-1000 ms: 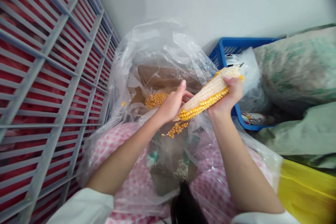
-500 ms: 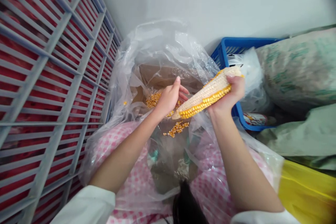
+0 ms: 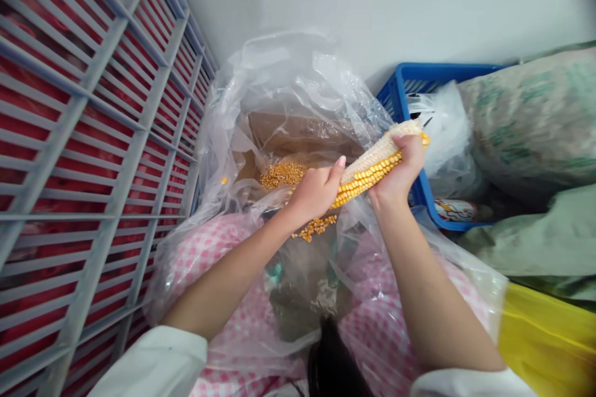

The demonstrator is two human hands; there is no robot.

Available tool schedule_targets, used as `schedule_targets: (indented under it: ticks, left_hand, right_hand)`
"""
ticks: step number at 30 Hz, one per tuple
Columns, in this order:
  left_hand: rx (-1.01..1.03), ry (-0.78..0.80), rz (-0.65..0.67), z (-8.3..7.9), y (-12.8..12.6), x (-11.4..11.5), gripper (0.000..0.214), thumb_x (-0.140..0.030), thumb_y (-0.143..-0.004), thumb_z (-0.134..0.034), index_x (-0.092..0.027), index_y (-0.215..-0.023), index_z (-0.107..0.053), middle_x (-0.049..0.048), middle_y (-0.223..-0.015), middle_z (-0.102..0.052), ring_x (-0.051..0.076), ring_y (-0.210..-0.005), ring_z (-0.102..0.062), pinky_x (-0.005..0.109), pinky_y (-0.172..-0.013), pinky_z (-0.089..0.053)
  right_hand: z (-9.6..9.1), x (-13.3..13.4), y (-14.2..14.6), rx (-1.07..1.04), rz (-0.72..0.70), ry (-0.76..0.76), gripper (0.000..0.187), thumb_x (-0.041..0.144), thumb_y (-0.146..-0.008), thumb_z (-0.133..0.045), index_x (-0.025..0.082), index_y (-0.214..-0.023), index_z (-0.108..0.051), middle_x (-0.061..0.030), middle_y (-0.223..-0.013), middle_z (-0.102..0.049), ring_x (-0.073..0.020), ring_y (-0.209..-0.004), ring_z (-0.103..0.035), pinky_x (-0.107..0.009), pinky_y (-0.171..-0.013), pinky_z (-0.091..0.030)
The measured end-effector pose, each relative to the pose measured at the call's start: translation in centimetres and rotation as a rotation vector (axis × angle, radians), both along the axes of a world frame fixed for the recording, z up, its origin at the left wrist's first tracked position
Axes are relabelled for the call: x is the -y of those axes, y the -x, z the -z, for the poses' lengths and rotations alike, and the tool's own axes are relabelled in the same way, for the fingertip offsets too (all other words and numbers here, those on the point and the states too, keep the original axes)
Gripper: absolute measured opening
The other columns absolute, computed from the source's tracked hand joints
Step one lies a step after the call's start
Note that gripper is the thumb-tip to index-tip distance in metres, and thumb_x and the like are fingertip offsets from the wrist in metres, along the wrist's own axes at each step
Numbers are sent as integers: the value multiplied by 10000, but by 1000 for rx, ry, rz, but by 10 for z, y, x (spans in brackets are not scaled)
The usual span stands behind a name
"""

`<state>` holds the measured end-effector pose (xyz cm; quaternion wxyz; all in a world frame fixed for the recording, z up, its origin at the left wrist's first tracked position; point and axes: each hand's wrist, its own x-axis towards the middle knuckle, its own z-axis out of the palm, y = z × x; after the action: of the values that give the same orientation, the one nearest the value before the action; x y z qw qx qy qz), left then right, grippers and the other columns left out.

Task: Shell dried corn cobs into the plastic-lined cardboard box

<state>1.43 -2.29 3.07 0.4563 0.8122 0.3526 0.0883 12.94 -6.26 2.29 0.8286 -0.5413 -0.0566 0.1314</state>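
My right hand (image 3: 399,164) grips the upper end of a corn cob (image 3: 372,164), which is partly stripped, with pale bare rows above and a band of yellow kernels along its lower side. My left hand (image 3: 315,193) is closed over the cob's lower end and hides its tip. Below the hands, loose yellow corn kernels (image 3: 282,175) form a heap inside a clear plastic bag (image 3: 288,71) lining a cardboard box (image 3: 298,135). A smaller scatter of kernels (image 3: 315,227) lies just beneath my left wrist.
A grey rack (image 3: 100,136) with red contents stands along the left. Right of the bag are a blue plastic crate (image 3: 400,84), stuffed sacks (image 3: 531,118) and a yellow bag (image 3: 547,338). A pink checked cloth (image 3: 209,260) covers my lap, and a white wall is behind.
My left hand has moved from beside the cob's tip to closing over its lower end. The cob now tilts more steeply, and its tip is hidden.
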Motion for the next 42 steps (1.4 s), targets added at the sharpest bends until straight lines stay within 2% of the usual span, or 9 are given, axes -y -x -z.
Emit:
schedule_targets:
  ticks: [6, 10, 14, 18, 21, 26, 33, 39, 42]
  left_hand:
    - [100, 155, -10, 10, -2, -4, 622, -595, -833, -131, -183, -473, -425, -2, -456, -435, 110, -504, -445, 242, -510, -316]
    - [209, 285, -89, 14, -6, -14, 664, -609, -824, -134, -165, -511, -515, 18, -489, -518, 98, -498, -487, 233, -544, -377]
    - [170, 177, -193, 8, -4, -19, 686, -604, -829, -109, -156, -722, -618, 55, -649, -621, 128, -620, -565, 255, -617, -401]
    - [80, -101, -40, 1, 0, -3, 619, -584, -842, -149, -171, -764, -603, 52, -696, -622, 154, -673, -549, 268, -603, -359]
    - [56, -160, -23, 4, -1, 9, 603, -540, -865, -137, -161, -717, -582, 46, -637, -595, 142, -603, -520, 265, -562, -327]
    - [31, -77, -93, 12, -5, 8, 625, -527, -870, -103, -171, -589, -533, 31, -550, -536, 137, -572, -505, 264, -545, -317]
    - [87, 118, -36, 19, -4, -2, 637, -596, -834, -101, -182, -489, -441, -9, -444, -419, 118, -524, -467, 242, -534, -330]
    - [127, 477, -13, 15, -7, -19, 789, -620, -795, 42, -164, -633, -582, 50, -588, -587, 127, -566, -544, 238, -525, -390]
    - [131, 321, -54, 2, -3, -15, 751, -635, -802, -37, -169, -729, -621, 69, -707, -637, 145, -671, -577, 244, -590, -404]
  right_hand:
    - [-2, 3, 1, -33, -43, -12, 108, 272, -639, -473, 200, -703, -425, 43, -664, -397, -92, -563, -423, -240, -572, -389]
    - [-6, 3, 1, -69, -66, -50, 90, 290, -644, -433, 217, -698, -435, 34, -665, -413, -110, -563, -430, -258, -568, -395]
    - [-4, 1, 0, -29, 22, 31, 145, 300, -651, -496, 220, -768, -465, 36, -700, -432, -122, -616, -464, -270, -619, -414]
    - [0, -1, -2, 11, 104, 83, 169, 315, -649, -528, 206, -763, -468, 45, -685, -429, -112, -616, -459, -266, -636, -411]
    - [2, -1, -3, 42, 110, 95, 153, 308, -658, -524, 201, -754, -469, 48, -672, -422, -106, -606, -451, -258, -621, -402]
    - [6, -1, -4, 141, 121, 121, 108, 277, -666, -522, 206, -725, -466, 54, -653, -408, -106, -599, -436, -258, -612, -393]
    - [11, 3, -2, 170, 79, 123, 38, 239, -679, -510, 217, -694, -482, 55, -652, -420, -100, -584, -449, -248, -598, -404]
    - [10, 2, -5, 113, 101, 78, 94, 266, -674, -528, 202, -734, -495, 56, -658, -433, -96, -592, -456, -248, -614, -423]
    - [9, 0, -6, 97, 119, 81, 135, 292, -682, -534, 196, -772, -503, 52, -674, -440, -101, -617, -466, -253, -633, -425]
